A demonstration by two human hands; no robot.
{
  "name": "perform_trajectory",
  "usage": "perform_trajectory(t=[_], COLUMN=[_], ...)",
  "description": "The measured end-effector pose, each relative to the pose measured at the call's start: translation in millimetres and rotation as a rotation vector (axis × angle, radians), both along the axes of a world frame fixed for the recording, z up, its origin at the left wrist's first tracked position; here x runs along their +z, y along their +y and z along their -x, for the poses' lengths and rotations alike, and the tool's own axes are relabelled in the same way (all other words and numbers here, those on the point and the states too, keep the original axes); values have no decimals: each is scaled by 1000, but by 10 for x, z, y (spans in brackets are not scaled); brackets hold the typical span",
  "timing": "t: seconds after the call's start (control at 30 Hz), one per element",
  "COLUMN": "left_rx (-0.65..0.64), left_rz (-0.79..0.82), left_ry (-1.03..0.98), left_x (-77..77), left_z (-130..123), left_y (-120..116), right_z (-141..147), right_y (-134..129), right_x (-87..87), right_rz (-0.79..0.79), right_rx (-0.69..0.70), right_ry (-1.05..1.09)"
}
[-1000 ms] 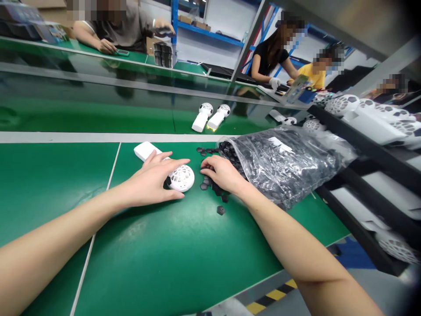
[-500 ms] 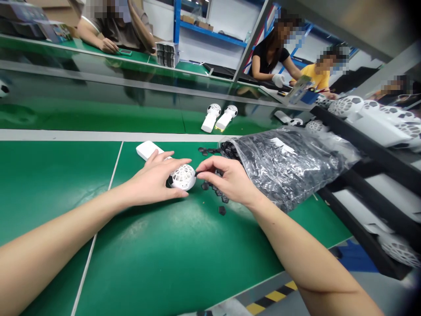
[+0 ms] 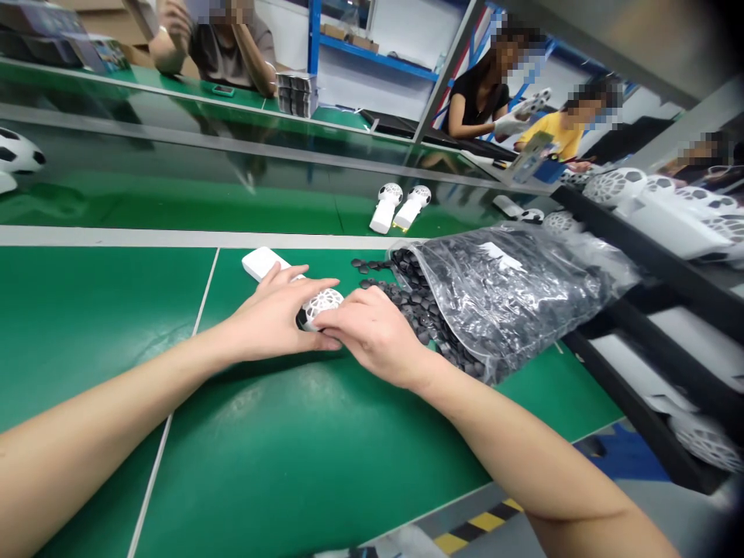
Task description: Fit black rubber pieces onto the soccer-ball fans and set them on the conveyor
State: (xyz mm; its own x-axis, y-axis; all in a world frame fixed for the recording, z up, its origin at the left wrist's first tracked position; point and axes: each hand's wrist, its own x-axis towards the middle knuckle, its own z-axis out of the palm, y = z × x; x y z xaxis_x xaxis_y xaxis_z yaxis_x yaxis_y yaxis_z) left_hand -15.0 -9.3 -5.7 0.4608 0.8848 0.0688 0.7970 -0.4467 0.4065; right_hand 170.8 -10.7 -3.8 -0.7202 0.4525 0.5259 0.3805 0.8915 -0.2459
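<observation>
A white handheld fan (image 3: 264, 263) with a football-patterned grille lies on the green table, its handle pointing to the far left. My left hand (image 3: 270, 314) curves around its round head, thumb on the near side and fingers over the far side. My right hand (image 3: 372, 329) is pinched against the near right side of that head. Its fingertips hide the small black pentagon piece seen between them earlier. Just beyond my right hand, many loose black pentagon pieces (image 3: 415, 298) spill from a clear plastic bag (image 3: 523, 287).
Two similar fans (image 3: 387, 209) lie on the green conveyor belt (image 3: 261, 209) beyond the pale ledge. Another football-patterned piece (image 3: 20, 151) is at the belt's far left. A dark rack (image 3: 656, 240) with white fans stands at right. Several people work across the belt.
My right hand has moved left from beside the fan's head onto its near side. My left hand stays around the head. The fans on the belt have shifted right. The bag's mouth shows more black pieces.
</observation>
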Motion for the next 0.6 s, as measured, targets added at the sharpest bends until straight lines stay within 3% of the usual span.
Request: perform_trajectory(t=[0.23, 0.37, 0.47, 0.6], left_rx=[70, 115, 147, 169], left_rz=[17, 51, 58, 21], left_ry=[-72, -68, -68, -114], left_x=[4, 36, 53, 43], left_z=[-49, -69, -77, -93], left_y=[-34, -53, -65, -87], right_z=[-8, -13, -7, 22], right_y=[13, 71, 84, 26], right_x=[-19, -91, -113, -103], right_rz=[310, 508, 714, 737], right_rx=[-90, -187, -159, -149], right_ry=[225, 251, 221, 194])
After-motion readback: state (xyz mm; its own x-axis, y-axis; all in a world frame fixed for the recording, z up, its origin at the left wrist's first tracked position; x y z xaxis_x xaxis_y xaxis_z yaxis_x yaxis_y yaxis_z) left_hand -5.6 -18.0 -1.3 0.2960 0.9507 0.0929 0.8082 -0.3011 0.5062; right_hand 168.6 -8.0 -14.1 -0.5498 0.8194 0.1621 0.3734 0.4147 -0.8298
